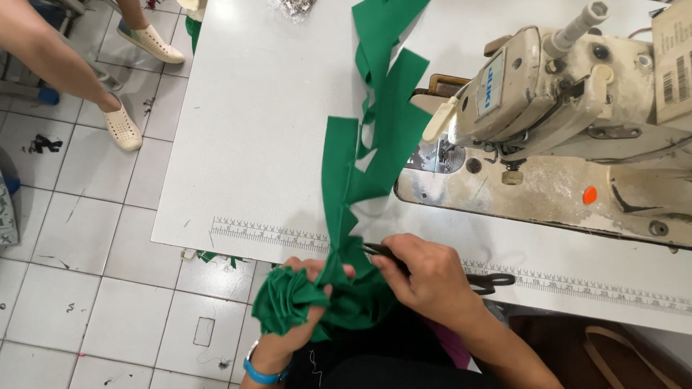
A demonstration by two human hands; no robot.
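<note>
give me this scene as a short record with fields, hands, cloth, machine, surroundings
left hand: left hand grips a bunched wad of green fabric pieces at the table edge
right hand: right hand holds small black snips against the cloth
cloth: chain of green pieces trails up across the white table
machine: worn cream sewing machine at right
table edge: printed ruler strip
surroundings: another person's feet in white shoes on the tiled floor

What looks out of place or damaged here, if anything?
Nothing looks damaged. Small green scraps lie on the floor under the table edge, and dark thread bits are scattered over the tiles. The left hand bunches green fabric; the right hand holds snips at it.
</note>
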